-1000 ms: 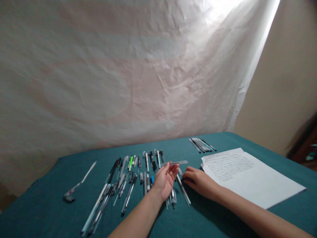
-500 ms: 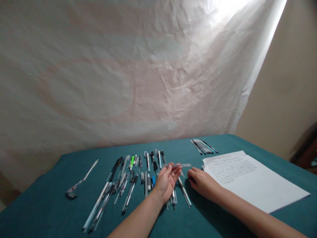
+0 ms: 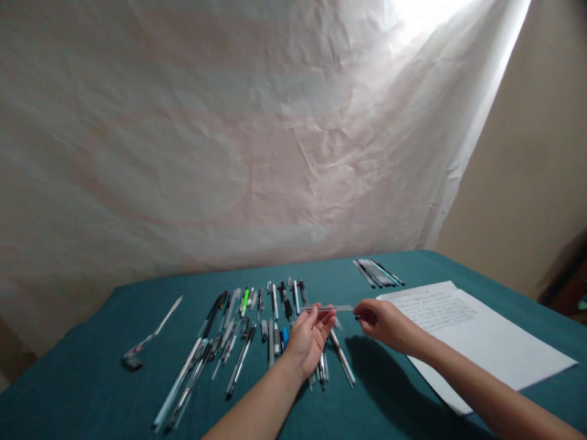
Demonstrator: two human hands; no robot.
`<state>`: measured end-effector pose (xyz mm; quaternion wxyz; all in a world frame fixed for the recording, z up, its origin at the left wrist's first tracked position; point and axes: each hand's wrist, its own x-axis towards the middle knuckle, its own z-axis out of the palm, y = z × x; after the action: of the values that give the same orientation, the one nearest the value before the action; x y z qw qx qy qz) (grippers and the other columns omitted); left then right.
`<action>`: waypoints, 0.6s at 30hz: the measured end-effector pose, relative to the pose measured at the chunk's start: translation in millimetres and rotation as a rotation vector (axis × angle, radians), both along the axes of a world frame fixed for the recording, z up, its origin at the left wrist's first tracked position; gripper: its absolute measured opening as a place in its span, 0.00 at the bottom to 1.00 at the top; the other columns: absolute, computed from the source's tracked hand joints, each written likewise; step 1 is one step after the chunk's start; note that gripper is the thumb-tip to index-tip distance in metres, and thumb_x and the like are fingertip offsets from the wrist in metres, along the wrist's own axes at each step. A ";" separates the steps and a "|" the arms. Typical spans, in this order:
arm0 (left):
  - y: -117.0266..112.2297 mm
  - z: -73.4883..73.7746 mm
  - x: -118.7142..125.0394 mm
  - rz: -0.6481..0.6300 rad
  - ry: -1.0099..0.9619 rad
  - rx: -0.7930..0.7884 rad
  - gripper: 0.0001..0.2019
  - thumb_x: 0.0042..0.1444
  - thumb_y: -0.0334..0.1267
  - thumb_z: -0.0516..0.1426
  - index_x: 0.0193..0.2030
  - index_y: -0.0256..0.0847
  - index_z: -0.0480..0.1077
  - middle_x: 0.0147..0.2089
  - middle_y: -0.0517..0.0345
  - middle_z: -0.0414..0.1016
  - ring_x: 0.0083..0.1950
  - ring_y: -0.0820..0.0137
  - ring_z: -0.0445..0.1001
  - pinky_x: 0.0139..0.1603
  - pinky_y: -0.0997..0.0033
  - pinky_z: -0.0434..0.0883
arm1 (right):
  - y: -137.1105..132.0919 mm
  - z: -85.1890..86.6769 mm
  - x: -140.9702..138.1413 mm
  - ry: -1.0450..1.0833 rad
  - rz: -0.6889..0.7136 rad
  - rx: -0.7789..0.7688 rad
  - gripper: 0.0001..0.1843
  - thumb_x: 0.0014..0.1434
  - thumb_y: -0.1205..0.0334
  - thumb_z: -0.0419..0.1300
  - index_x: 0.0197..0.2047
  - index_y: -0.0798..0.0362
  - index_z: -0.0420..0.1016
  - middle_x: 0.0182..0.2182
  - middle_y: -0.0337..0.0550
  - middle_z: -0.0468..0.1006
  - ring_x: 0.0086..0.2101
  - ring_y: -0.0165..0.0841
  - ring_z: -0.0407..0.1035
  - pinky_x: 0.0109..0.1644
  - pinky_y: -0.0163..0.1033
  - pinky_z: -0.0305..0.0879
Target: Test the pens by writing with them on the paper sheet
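My left hand (image 3: 309, 345) pinches a clear pen barrel (image 3: 339, 308) between thumb and fingers, palm up, above the green cloth. The barrel lies nearly level and points right. At its right end is my right hand (image 3: 378, 321), raised off the cloth with thumb and forefinger pressed together. A small dark bit shows by those fingertips; I cannot make out what it is, nor whether the fingers touch the barrel. Beneath and beside my left hand lie several pens (image 3: 340, 357), partly hidden by it.
Pens, caps and markers, one a green highlighter (image 3: 244, 300), spread over the left-centre of the table (image 3: 92, 379). A row of pens (image 3: 378, 273) lies at the back right. Written sheets of paper (image 3: 495, 342) lie at right, a white correction-like stick with dark end (image 3: 132, 362) at left.
My right hand has lifted off the cloth and moved up to the barrel's right end, its fingers now pinched. My left hand holds the barrel almost unmoved. The paper's lower left edge has come into view.
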<state>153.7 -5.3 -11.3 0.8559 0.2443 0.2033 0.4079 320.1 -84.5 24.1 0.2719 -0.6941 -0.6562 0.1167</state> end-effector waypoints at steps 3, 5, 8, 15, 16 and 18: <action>0.1 -0.1 -0.5 0.005 0.003 -0.010 0.05 0.54 0.30 0.52 0.38 0.34 0.61 0.38 0.44 0.73 0.39 0.68 0.74 0.42 0.69 0.71 | -3.2 16.6 6.6 0.147 0.054 0.037 0.08 0.50 0.66 0.52 0.34 0.55 0.71 0.25 0.41 0.73 0.26 0.29 0.67 0.30 0.32 0.61; 0.4 -0.1 -0.8 0.007 0.001 -0.011 0.05 0.54 0.30 0.52 0.38 0.34 0.61 0.38 0.43 0.73 0.39 0.68 0.74 0.42 0.69 0.71 | -5.2 22.5 9.9 0.187 0.069 0.063 0.09 0.50 0.64 0.53 0.34 0.55 0.71 0.25 0.41 0.73 0.26 0.30 0.66 0.30 0.32 0.62; 1.1 -0.6 -0.8 0.012 -0.002 -0.004 0.05 0.54 0.30 0.52 0.38 0.33 0.61 0.39 0.43 0.73 0.39 0.68 0.74 0.42 0.69 0.71 | -6.1 22.8 11.8 0.208 0.071 0.086 0.09 0.50 0.64 0.54 0.34 0.55 0.72 0.26 0.40 0.73 0.26 0.30 0.66 0.30 0.33 0.63; 0.5 -0.5 0.1 0.007 0.011 0.007 0.04 0.54 0.30 0.52 0.37 0.34 0.61 0.39 0.44 0.73 0.39 0.68 0.74 0.41 0.70 0.71 | -3.8 17.5 6.7 0.215 0.084 0.141 0.07 0.49 0.66 0.54 0.32 0.55 0.72 0.26 0.41 0.73 0.27 0.29 0.68 0.32 0.34 0.65; 0.2 -0.2 0.2 0.007 0.015 0.010 0.04 0.54 0.30 0.52 0.37 0.34 0.61 0.39 0.44 0.73 0.39 0.68 0.74 0.41 0.70 0.71 | -3.7 17.6 6.2 0.211 0.085 0.144 0.07 0.49 0.66 0.54 0.32 0.55 0.72 0.27 0.41 0.73 0.27 0.29 0.68 0.32 0.34 0.65; -0.5 0.4 0.2 0.005 0.021 0.018 0.04 0.54 0.30 0.52 0.37 0.33 0.61 0.38 0.43 0.73 0.39 0.68 0.74 0.42 0.70 0.71 | -3.7 17.7 6.0 0.205 0.095 0.149 0.07 0.49 0.67 0.54 0.32 0.54 0.72 0.27 0.41 0.73 0.27 0.29 0.68 0.31 0.34 0.65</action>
<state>153.9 -5.8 -10.9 0.8505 0.2558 0.2093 0.4092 326.0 -88.2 41.8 0.3826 -0.6246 -0.6640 0.1506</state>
